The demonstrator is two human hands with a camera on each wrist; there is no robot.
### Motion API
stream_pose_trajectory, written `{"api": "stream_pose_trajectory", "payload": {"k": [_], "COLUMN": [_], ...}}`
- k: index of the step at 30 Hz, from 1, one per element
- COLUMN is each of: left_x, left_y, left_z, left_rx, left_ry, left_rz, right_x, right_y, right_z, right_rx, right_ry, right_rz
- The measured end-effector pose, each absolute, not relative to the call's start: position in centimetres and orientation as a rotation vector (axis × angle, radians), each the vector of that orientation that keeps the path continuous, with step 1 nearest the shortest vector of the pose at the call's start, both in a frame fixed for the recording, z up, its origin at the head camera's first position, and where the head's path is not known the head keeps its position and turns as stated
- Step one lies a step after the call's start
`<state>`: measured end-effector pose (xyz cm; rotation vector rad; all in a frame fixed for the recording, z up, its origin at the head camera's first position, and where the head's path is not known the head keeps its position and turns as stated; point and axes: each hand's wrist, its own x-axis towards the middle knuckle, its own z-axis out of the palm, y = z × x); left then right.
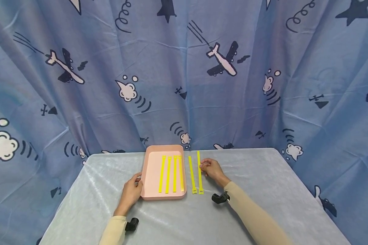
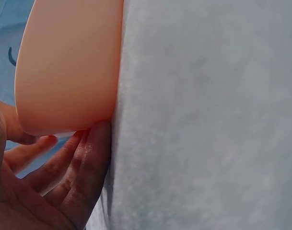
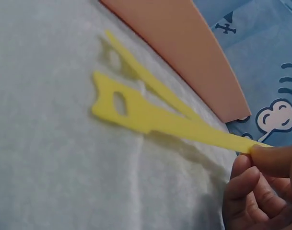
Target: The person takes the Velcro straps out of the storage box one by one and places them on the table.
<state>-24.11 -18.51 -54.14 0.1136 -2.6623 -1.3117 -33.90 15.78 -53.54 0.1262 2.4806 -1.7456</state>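
Observation:
My right hand point(image 1: 212, 168) pinches a flat yellow cable strap point(image 3: 184, 127) between thumb and fingers. Its wide slotted end points away from the hand, above the cloth in the right wrist view. A second yellow cable strap point(image 1: 192, 175) lies beside it, nearer the pink tray point(image 1: 151, 177). Inside the tray several more yellow straps point(image 1: 168, 175) lie lengthwise, roughly side by side, in its right half. At the tray's left side, my left hand point(image 1: 131, 190) touches the wall with extended fingers point(image 2: 95, 153).
A pale grey cloth point(image 1: 248, 217) covers the table. Behind the far table edge hangs a blue curtain point(image 1: 159, 85) with printed planes and clouds. Each wrist wears a black device, one of them the right wrist device point(image 1: 220, 198).

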Motion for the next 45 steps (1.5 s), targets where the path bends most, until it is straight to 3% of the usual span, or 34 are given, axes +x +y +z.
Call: {"api": "stream_pose_trajectory", "payload": {"k": [21, 45], "left_x": [-24.0, -24.1], "left_y": [-18.6, -18.6], "left_z": [-54.4, -54.6], "left_rx": [0.111, 0.119], "left_ry": [-2.661, -2.668], "left_rz": [-1.322, -1.294], "right_x": [-34.4, -33.7], "right_y": [15.4, 15.4], "right_z": [-54.5, -54.4], "right_rx": [0.186, 0.173], "right_ry": [2.556, 2.48], "right_rz": [-1.604, -1.756]}}
